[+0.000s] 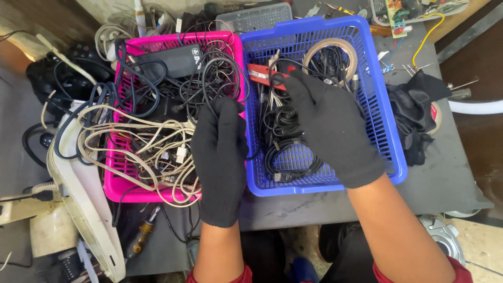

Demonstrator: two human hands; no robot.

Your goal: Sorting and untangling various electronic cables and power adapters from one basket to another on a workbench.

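Left hand [220,157]: black-gloved, fingers closed on a black cable [209,78] over the pink basket [118,183].
Right hand [330,131]: gloved, closed on the same cable inside the blue basket [385,120].
Nearby: tape roll [331,52], beige cords [131,136], black cloth [414,115].

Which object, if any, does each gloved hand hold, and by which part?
Both hands work one black cable. The left hand pinches a loop over the pink basket; the right hand has it near its end over the blue basket. The exact grip is hidden.
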